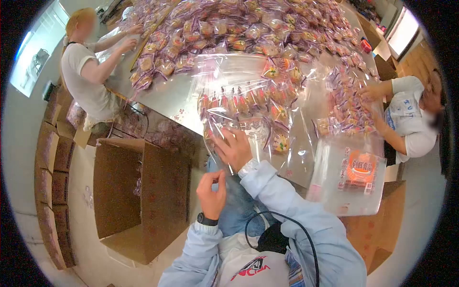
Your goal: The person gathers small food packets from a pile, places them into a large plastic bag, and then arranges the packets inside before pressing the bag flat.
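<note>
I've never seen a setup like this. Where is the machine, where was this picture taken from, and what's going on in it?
There is no machine here, only a person's two bare hands. The single round-edged picture comes from a camera worn on their head, looking forward and down, so their blue sleeves enter from the bottom.

A shiny grey table carries a big heap of small purple-and-clear wrapped packets. Nearest the person lies a large clear plastic bag with packets lined up in it.

The right hand touches this bag with fingers spread. The left hand, above a black wristwatch, is curled near its edge; whether it grips the plastic is unclear.

Two other people work at the sides.
</note>
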Demonstrator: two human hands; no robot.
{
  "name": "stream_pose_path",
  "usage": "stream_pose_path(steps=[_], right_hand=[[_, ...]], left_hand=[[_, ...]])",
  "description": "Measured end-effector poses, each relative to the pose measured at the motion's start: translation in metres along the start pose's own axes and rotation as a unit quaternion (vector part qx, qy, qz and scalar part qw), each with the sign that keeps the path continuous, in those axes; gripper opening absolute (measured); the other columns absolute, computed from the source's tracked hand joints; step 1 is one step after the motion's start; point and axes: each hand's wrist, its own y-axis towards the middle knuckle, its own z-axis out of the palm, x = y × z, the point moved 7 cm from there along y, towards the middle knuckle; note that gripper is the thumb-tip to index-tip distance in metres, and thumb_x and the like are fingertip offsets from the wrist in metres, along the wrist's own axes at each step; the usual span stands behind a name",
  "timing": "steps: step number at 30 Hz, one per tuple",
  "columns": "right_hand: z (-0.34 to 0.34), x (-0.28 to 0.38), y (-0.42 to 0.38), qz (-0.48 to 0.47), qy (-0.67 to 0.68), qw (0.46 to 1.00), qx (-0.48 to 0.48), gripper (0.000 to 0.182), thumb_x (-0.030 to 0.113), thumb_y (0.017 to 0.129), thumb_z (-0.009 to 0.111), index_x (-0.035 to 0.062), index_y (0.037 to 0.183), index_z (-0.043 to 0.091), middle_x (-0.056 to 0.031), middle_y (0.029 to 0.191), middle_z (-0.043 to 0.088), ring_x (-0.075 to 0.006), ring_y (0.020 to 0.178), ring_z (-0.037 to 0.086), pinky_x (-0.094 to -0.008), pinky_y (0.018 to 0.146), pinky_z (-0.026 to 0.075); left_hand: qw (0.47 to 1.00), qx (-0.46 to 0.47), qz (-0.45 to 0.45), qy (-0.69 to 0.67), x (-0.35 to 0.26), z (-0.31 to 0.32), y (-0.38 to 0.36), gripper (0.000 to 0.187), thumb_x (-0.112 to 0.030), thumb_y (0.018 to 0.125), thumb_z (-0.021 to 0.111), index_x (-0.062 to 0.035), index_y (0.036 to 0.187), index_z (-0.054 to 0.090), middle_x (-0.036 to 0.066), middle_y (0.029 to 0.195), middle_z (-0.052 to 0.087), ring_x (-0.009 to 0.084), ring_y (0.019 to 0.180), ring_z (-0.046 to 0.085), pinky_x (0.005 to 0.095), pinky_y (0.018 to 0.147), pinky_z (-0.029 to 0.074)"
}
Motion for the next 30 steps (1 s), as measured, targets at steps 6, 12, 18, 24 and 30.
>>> stream_pose_path(steps=[6, 12, 18, 24, 30], right_hand=[[-0.007, -0.011, 0.005, 0.081, 0.138, 0.986, 0.056, 0.073, 0.016, 0.077, 0.082, 0.0164, 0.143, 0.052, -0.0171, 0.136, 0.053, -0.0404, 0.122, 0.053, -0.0493, 0.101, 0.047], [-0.017, -0.026, -0.015, 0.188, 0.202, 0.952, 0.132, 0.079, 0.013, 0.08, 0.078, 0.011, 0.151, 0.044, -0.0227, 0.153, 0.038, -0.0431, 0.137, 0.044, -0.0485, 0.115, 0.04], [-0.079, -0.043, -0.05, 0.247, -0.085, 0.958, 0.121, 0.072, 0.019, 0.08, 0.074, 0.0049, 0.147, 0.051, -0.0214, 0.144, 0.052, -0.0419, 0.132, 0.048, -0.0536, 0.108, 0.04], [-0.103, -0.075, -0.046, 0.277, -0.234, 0.919, 0.156, 0.069, 0.017, 0.079, 0.073, 0.0038, 0.144, 0.053, -0.0195, 0.136, 0.055, -0.0397, 0.124, 0.05, -0.0525, 0.102, 0.041], [-0.095, -0.063, -0.048, 0.268, -0.128, 0.937, 0.183, 0.071, 0.028, 0.078, 0.08, 0.0076, 0.141, 0.055, -0.0215, 0.132, 0.056, -0.0401, 0.12, 0.053, -0.0497, 0.097, 0.045]], left_hand=[[0.999, 0.003, -0.048, -0.012, 0.008, -0.006, -0.006, 0.008, -0.006, 0.093, 0.072, 0.0013, 0.097, 0.072, 0.01, 0.087, 0.071, 0.0162, 0.077, 0.068, 0.0294, 0.071, 0.054], [0.996, 0.006, -0.079, -0.037, 0.012, -0.006, -0.012, 0.012, -0.006, 0.093, 0.073, 0.0012, 0.102, 0.072, 0.008, 0.089, 0.072, 0.015, 0.079, 0.068, 0.0291, 0.074, 0.054], [0.998, -0.014, -0.054, -0.028, 0.008, -0.012, -0.015, 0.011, -0.004, 0.092, 0.072, 0.0028, 0.1, 0.072, 0.01, 0.083, 0.071, 0.0153, 0.071, 0.067, 0.0288, 0.068, 0.054], [0.994, -0.021, -0.104, -0.034, 0.01, -0.002, -0.019, 0.013, -0.009, 0.095, 0.072, 0.0022, 0.101, 0.072, 0.007, 0.086, 0.071, 0.0131, 0.075, 0.065, 0.0278, 0.071, 0.052], [0.995, -0.034, -0.087, -0.032, 0.018, -0.006, -0.021, 0.013, -0.009, 0.095, 0.072, 0.0018, 0.102, 0.073, 0.007, 0.081, 0.071, 0.0114, 0.07, 0.064, 0.0273, 0.066, 0.051]])
